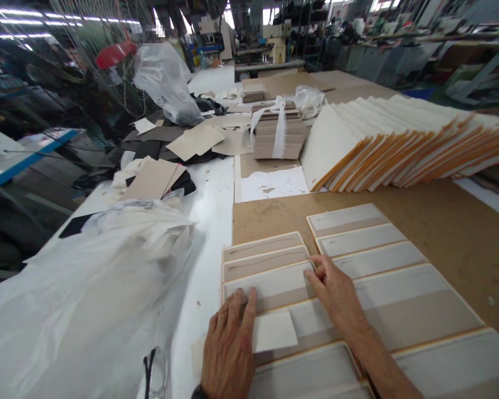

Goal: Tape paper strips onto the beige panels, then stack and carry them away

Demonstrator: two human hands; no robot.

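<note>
Several grey-and-white board panels lie overlapped in rows on the brown worktop in front of me. My left hand lies flat, fingers stretched, on the lower edge of one panel at the left row. A small white card lies just right of that hand. My right hand rests on the same panel's right end, fingers bent down and pressing at its corner. Neither hand lifts anything.
A fanned stack of white, orange-edged boards leans at the back right. A tied bundle of grey boards stands behind. A large clear plastic bag covers the left; loose cardboard pieces and another bag lie farther back.
</note>
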